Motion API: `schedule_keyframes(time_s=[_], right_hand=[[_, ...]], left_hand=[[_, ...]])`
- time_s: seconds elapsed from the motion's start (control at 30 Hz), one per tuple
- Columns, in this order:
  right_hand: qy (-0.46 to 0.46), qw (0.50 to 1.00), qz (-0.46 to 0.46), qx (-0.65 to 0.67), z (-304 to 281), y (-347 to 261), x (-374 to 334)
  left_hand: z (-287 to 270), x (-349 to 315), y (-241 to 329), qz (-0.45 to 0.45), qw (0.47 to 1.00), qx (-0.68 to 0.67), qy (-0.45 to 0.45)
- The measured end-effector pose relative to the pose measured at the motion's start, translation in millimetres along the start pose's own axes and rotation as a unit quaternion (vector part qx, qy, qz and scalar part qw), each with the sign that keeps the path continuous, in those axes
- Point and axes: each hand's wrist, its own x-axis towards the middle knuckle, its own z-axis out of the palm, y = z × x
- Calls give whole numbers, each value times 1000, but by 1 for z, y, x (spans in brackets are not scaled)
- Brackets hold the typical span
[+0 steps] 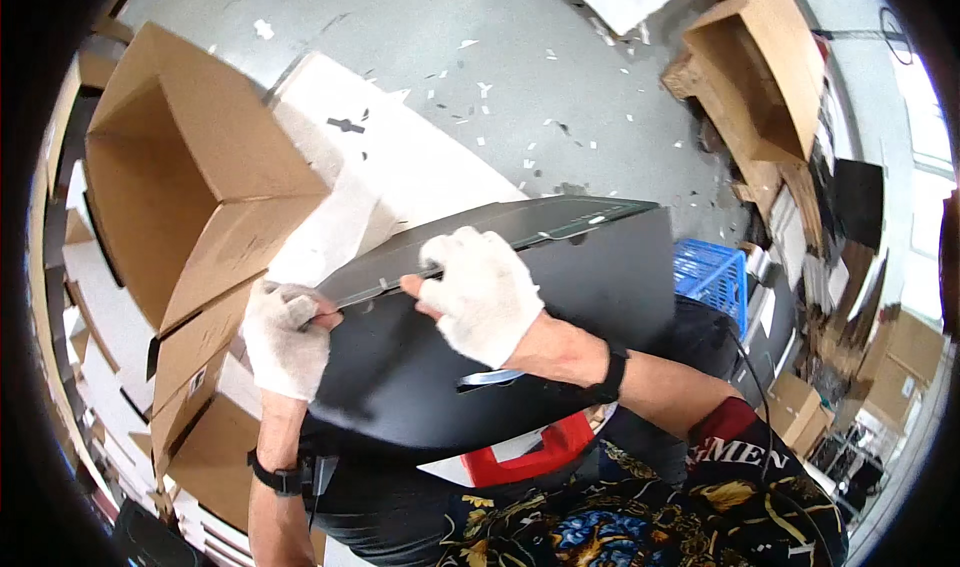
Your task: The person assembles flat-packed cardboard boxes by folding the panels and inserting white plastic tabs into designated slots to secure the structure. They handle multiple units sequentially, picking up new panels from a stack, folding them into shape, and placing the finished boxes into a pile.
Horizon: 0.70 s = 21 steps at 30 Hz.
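Note:
A large black die-cut sheet (600, 277), apparently card, lies across my lap, with a thin, slotted edge strip along its far side. My left hand (285, 337), in a white glove with bare fingertips, pinches the sheet's left end. A little to the right, my right hand (480, 292), gloved the same way, has its thumb and fingers closed at the same edge. Whether a small scrap is between those fingers, I cannot make out. Beneath the sheet, a red piece (530, 452) shows close to my body.
An open brown carton (240, 147) stands at the left, near stacked boards (110, 357). White sheeting (400, 157) lies on the grey floor, which is littered with scraps. At the right are a blue plastic crate (712, 272), another open carton (750, 77) and piled cardboard (845, 257).

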Motion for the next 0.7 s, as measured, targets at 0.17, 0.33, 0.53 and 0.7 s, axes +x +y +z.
schedule_keyframes(time_s=[0.17,0.33,0.53,0.7], right_hand=[[19,999,11,-24,13,2,-7],[90,994,-14,63,6,18,-20],[209,976,11,-67,-54,73,-70],[140,962,194,132,-65,96,-87]], left_hand=[[17,-12,7,-132,975,-181,-1],[36,-7,14,-151,970,-187,37],[37,-14,10,-133,973,-183,48],[41,-16,9,-122,966,-221,52]])
